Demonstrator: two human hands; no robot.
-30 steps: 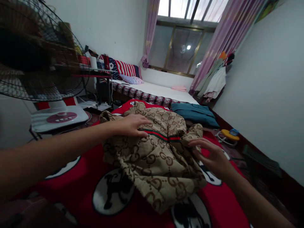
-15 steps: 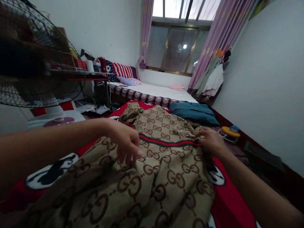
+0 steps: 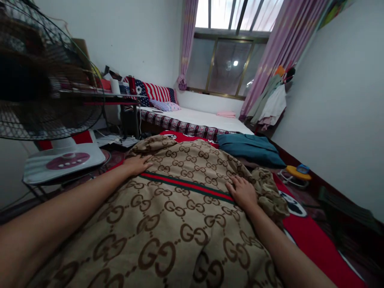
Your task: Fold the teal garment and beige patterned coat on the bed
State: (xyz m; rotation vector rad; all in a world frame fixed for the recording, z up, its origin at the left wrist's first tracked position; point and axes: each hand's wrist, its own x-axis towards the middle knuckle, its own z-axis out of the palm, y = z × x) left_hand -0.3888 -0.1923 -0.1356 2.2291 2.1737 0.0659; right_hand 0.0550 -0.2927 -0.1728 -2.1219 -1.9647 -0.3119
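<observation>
A tan cloth (image 3: pixel 180 216) printed with brown interlocked letters and crossed by a green-red-green stripe lies spread over a red cover (image 3: pixel 312 244) in front of me. My left hand (image 3: pixel 136 164) lies flat on the cloth's left side, just above the stripe, fingers stretched out. My right hand (image 3: pixel 244 192) presses flat on the right side at the stripe's end, fingers spread. A bunched fold of the same cloth (image 3: pixel 268 192) sits just right of that hand.
A standing fan (image 3: pixel 45 80) with a white control base (image 3: pixel 64 160) is close on the left. A folded teal cloth (image 3: pixel 250 146) lies beyond, then a bed (image 3: pixel 204 118) under the window. A yellow object (image 3: pixel 297 172) sits on the floor at right.
The crumpled cloth has been pulled toward me and spread out flat. Both hands moved apart and now rest open on it, left and right along the stripe.
</observation>
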